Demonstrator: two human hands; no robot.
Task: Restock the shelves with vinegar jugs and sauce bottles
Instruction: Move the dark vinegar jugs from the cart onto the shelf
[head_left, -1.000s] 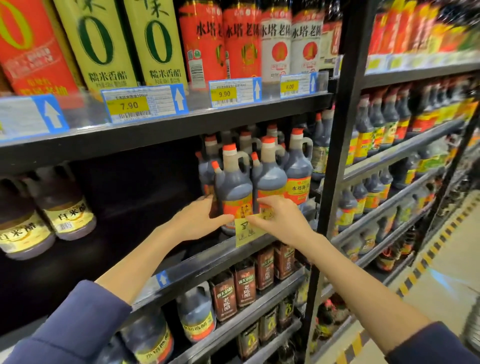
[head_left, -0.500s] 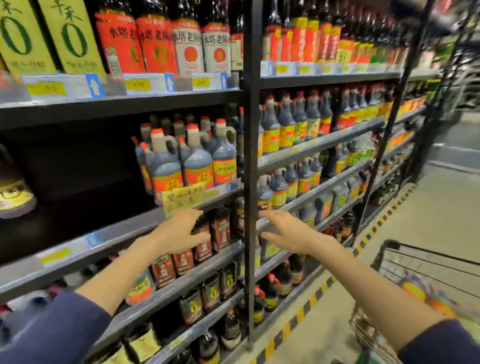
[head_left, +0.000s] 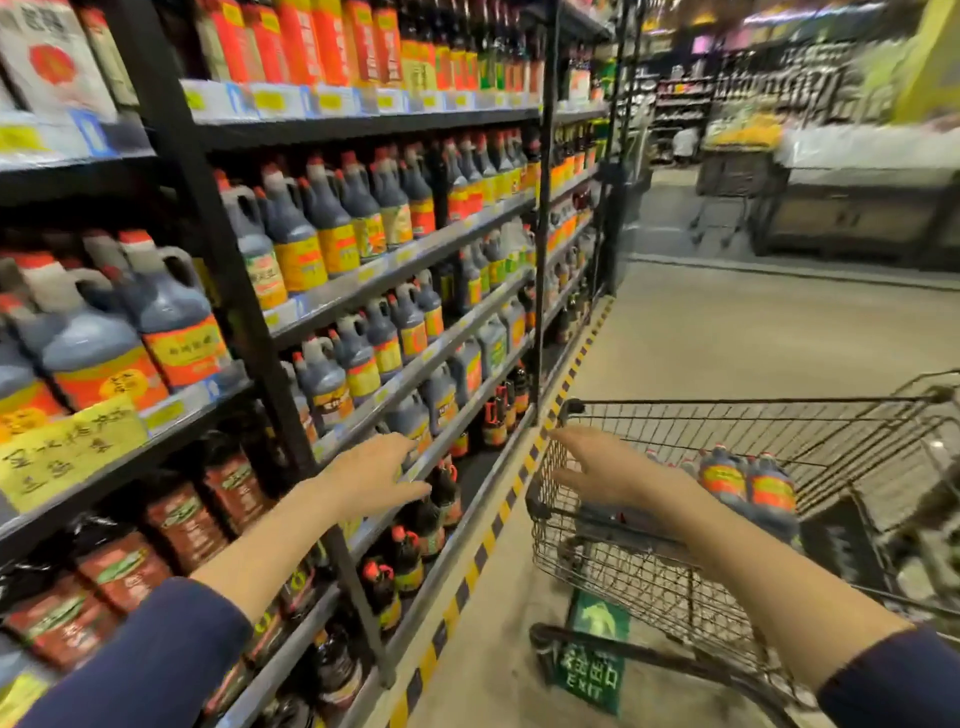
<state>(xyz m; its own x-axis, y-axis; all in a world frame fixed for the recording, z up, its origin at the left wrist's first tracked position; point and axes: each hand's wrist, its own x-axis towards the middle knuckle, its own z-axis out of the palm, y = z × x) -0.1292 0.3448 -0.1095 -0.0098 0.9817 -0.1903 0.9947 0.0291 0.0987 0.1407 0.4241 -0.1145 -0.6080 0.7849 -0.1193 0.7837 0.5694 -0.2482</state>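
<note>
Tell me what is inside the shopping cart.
Several dark jugs with red caps and orange labels stand inside the cart. The right hand and forearm cover the near part, hiding anything there.

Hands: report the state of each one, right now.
Left hand: open, fingers spread, holding nothing.
Right hand: open, fingers spread, holding nothing, by the cart.

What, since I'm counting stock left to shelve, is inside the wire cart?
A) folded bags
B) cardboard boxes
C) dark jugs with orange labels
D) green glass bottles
C: dark jugs with orange labels and red caps stand inside the wire cart, just past the open right hand.
</note>
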